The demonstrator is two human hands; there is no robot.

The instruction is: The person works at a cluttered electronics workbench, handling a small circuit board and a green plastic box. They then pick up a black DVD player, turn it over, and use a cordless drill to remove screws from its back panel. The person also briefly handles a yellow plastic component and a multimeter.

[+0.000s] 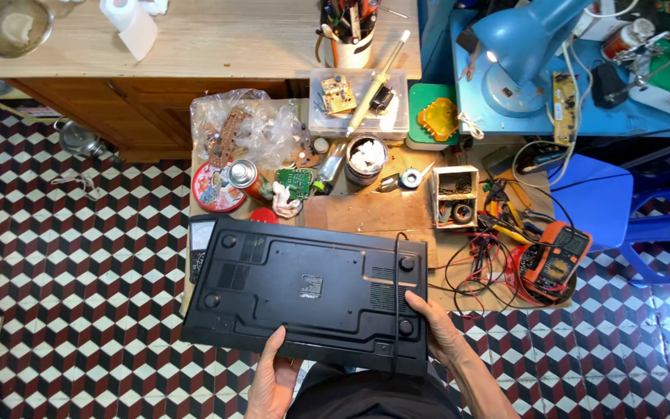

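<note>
checkered tile floor point(79, 264) all round, red, white and black cubes. low wooden table point(366, 211) sits in front of me, buried in repair clutter.

both my hands are on a flat black device casing point(312, 291), underside up, feet and vents showing. it lies over the near edge of the table, left end hanging past the left edge, tilted a bit. left hand point(273, 380) grips the near rim from below, thumb up on the shell, fingers curled under and hidden. right hand point(437, 330) clamps the near right corner, thumb on top close to a round foot. a thin black cord point(395, 295) runs across the casing near its right end.

far left corner: clear plastic bag point(246, 124) with parts, round red tin point(217, 188), spray can point(246, 177), small green circuit board point(295, 183). far edge, middle: clear plastic box point(360, 105) with a board in it and a soldering iron point(381, 77) lying across the top. open tin with white stuff point(367, 157) just in front of it. small wooden box point(454, 195) toward the right side, pliers and screwdrivers point(509, 217) beside it. near right corner: orange multimeter point(556, 256) with red and black leads point(474, 264) tangled next to it.

beyond the table, wooden desk point(219, 39) with a mug of tools point(348, 35) and a tissue roll point(129, 19). blue lamp point(525, 35) on a blue bench to the right, blue plastic stool point(587, 198) under it.
</note>
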